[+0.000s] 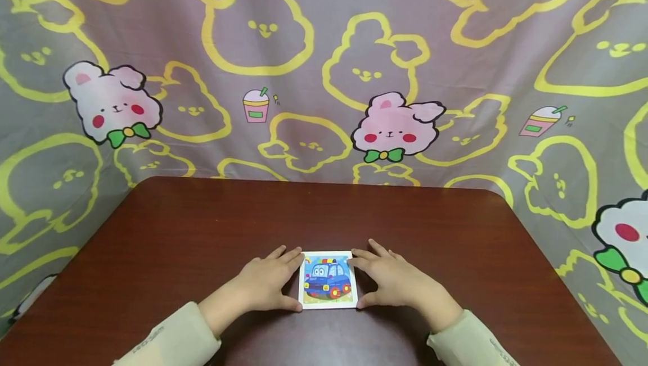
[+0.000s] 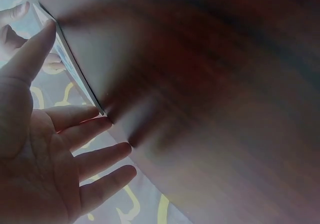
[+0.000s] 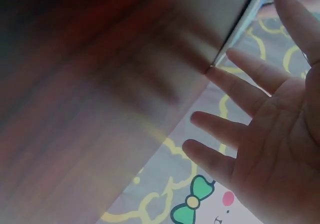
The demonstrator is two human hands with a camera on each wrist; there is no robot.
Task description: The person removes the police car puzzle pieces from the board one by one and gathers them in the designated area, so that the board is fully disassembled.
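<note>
Both left hand (image 1: 268,283) and right hand (image 1: 394,279) show me spread, extended fingers, touching the edges of the picture card (image 1: 328,280) lying between them. I judge it light, stiff and slick-faced, best held gently by its opposite sides, near the corners.

Left hand (image 1: 265,283), right hand (image 1: 392,279) blocking sides of picture card (image 1: 328,280); room above, past far and near edges
</note>
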